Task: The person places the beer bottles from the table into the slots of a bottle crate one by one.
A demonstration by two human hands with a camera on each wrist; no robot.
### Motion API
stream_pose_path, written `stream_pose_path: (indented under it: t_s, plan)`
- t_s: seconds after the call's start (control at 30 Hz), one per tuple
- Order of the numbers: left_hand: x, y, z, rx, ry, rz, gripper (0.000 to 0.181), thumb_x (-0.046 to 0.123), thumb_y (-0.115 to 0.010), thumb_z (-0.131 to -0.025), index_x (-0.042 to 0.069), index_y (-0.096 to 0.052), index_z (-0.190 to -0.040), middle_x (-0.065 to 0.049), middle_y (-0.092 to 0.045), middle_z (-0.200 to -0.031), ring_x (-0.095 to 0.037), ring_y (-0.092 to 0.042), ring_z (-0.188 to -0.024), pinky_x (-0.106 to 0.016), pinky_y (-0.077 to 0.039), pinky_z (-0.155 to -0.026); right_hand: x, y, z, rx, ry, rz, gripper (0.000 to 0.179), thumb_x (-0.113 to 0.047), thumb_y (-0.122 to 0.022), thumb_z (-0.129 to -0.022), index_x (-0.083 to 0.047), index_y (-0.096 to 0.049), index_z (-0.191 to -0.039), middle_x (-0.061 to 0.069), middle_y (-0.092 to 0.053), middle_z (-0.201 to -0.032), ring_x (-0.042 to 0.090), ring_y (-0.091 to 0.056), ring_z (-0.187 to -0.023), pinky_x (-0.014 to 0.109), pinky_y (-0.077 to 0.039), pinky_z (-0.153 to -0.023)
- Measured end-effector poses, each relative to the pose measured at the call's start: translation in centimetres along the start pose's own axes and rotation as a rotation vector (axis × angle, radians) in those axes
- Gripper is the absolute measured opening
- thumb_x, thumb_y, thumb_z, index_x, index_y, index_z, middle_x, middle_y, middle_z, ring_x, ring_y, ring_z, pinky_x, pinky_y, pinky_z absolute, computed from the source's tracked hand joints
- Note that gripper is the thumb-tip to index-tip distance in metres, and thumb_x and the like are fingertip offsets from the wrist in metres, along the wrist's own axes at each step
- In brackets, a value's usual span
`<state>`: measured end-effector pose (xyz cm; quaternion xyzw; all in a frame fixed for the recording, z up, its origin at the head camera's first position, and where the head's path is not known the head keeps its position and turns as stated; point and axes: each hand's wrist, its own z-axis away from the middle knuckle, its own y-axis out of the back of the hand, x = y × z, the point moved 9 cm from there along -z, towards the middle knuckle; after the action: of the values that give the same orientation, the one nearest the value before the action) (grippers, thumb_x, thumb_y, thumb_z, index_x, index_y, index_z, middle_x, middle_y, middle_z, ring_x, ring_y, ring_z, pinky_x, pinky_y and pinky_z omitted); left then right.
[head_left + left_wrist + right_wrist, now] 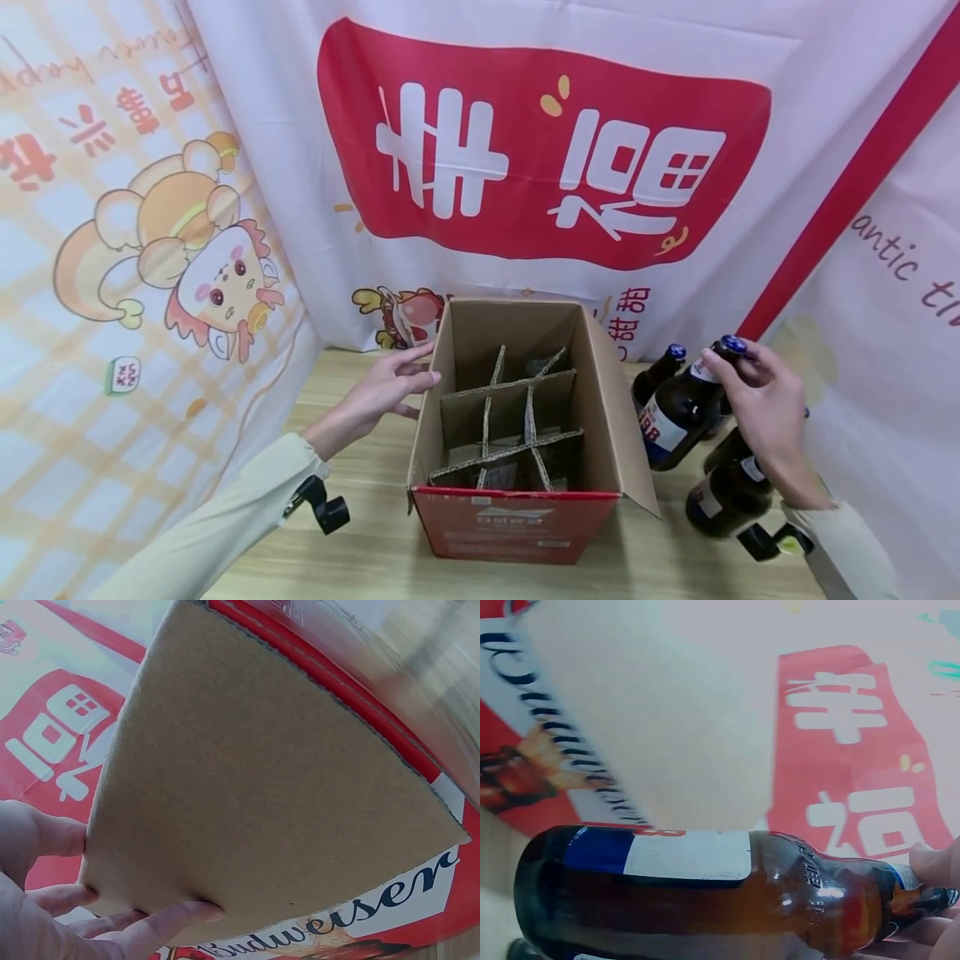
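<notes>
An open red cardboard box with a cardboard divider grid stands on the wooden table. My left hand lies with straight fingers against the box's left flap. My right hand grips the neck of a brown beer bottle with a blue cap, held tilted just right of the box. In the right wrist view the same bottle fills the lower frame, its neck between my fingers.
More brown bottles stand right of the box: one behind the held bottle, another below my right wrist. Printed cloth banners hang close behind and on both sides. Bare table lies front left.
</notes>
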<state>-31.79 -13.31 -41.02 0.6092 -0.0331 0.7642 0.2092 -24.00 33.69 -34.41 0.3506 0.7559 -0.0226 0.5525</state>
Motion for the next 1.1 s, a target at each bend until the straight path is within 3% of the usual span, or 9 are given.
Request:
stream_pose_path:
  t_s: [0.33,0.6,0.8,1.1]
  plan:
    - [0.3,-0.2,0.2,0.008,0.0,0.004,0.067,0.018,-0.062,-0.105,0.018,-0.034,-0.165,-0.027,-0.043,-0.16,-0.046,-0.051,-0.141,-0.048,-0.066,-0.086,-4.7,2.1,-1.9,0.026,0.048,-0.06,0.03,-0.015,-0.079,-0.094,-0.006,-0.075,-0.122,-0.023,-0.075,-0.09,-0.005,-0.07,-0.081,0.004,-0.054,-0.072]
    - [0.3,-0.3,0.4,0.009,0.004,0.014,0.069,0.016,-0.063,-0.103,0.017,-0.033,-0.165,-0.028,-0.044,-0.159,-0.046,-0.051,-0.14,-0.047,-0.066,-0.084,-9.2,2.9,-1.9,0.043,0.086,-0.072,0.032,-0.016,-0.078,-0.095,-0.01,-0.076,-0.126,-0.013,-0.077,-0.099,0.009,-0.068,-0.085,0.008,-0.055,-0.081]
    - [0.2,-0.3,0.5,0.01,0.012,0.014,0.07,0.016,-0.063,-0.103,0.017,-0.032,-0.166,-0.027,-0.045,-0.159,-0.046,-0.053,-0.139,-0.047,-0.066,-0.085,-12.8,1.5,-1.8,-0.009,0.124,-0.055,0.036,-0.024,-0.075,-0.098,-0.016,-0.074,-0.133,-0.01,-0.077,-0.106,0.011,-0.068,-0.091,0.009,-0.056,-0.08]
    - [0.5,-0.3,0.2,0.011,-0.004,0.018,0.07,0.014,-0.063,-0.103,0.015,-0.032,-0.166,-0.029,-0.047,-0.156,-0.046,-0.056,-0.135,-0.046,-0.066,-0.083,-16.8,-3.4,-1.4,-0.086,0.239,-0.182,0.038,-0.025,-0.075,-0.098,-0.023,-0.072,-0.135,-0.003,-0.078,-0.118,0.015,-0.071,-0.101,0.016,-0.058,-0.09]
